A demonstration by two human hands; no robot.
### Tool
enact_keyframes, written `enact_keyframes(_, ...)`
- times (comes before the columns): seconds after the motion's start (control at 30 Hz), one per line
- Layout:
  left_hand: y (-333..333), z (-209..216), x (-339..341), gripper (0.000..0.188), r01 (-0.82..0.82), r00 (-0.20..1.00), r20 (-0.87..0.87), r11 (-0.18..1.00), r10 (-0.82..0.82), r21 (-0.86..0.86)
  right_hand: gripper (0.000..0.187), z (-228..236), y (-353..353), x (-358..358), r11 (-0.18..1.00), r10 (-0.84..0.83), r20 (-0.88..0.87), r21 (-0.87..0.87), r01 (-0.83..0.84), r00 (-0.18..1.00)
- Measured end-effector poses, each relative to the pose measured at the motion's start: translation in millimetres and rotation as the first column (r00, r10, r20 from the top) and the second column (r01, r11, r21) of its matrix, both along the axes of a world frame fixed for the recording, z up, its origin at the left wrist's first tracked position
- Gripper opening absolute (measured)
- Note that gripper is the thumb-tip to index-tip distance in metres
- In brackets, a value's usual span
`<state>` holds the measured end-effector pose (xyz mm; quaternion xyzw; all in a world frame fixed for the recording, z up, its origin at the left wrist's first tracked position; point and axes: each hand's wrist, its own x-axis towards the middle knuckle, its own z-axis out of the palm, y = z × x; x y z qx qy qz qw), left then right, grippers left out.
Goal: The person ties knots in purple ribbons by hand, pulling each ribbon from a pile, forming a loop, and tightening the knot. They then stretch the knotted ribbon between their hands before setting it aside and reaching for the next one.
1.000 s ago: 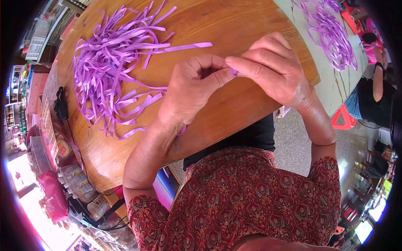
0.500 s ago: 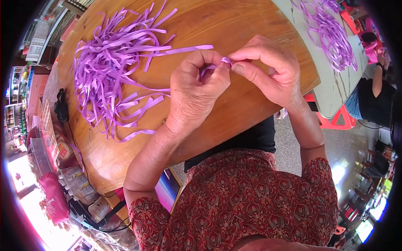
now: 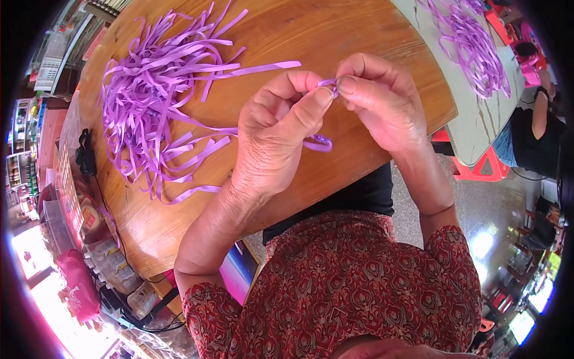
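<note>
A narrow purple ribbon (image 3: 319, 143) runs through my two hands above the wooden table. My left hand (image 3: 276, 122) is closed, pinching the ribbon between thumb and forefinger. Beside it, my right hand (image 3: 382, 99) grips a small loop of the same ribbon with thumb and fingertips. The hands nearly touch at that loop. Below my left fingers a folded end of ribbon hangs out. To the left lies a large tangled pile of purple ribbons (image 3: 149, 102), and one strand from it reaches my left hand. The rest of the ribbon is hidden inside my fingers.
The wooden table (image 3: 335, 30) lies under my hands. At the right, a pale table (image 3: 478, 128) holds another purple ribbon bundle (image 3: 478, 66), with a red stool (image 3: 481, 167) below. A person (image 3: 535, 140) is at far right. A black cable (image 3: 86, 152) lies at the left edge.
My right fingers have closed in on the ribbon and pinch it against my left fingertips. A folded ribbon end now shows below my left hand.
</note>
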<state>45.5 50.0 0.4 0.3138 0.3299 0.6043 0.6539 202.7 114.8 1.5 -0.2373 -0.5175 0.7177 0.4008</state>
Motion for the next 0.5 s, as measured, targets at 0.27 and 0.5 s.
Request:
enact_keyframes(0.27,-2,12,11,0.013,-0.117,0.986,-0.117,0.993,0.117,0.011,0.008,1,-4,3,0.993,-0.075,0.025,0.095,0.072,0.997)
enact_keyframes(0.5,4,-9,-1,0.011,0.076,0.981,0.173,0.995,-0.085,0.059,0.009,0,-4,5,0.993,-0.031,0.087,0.118,0.021,0.996)
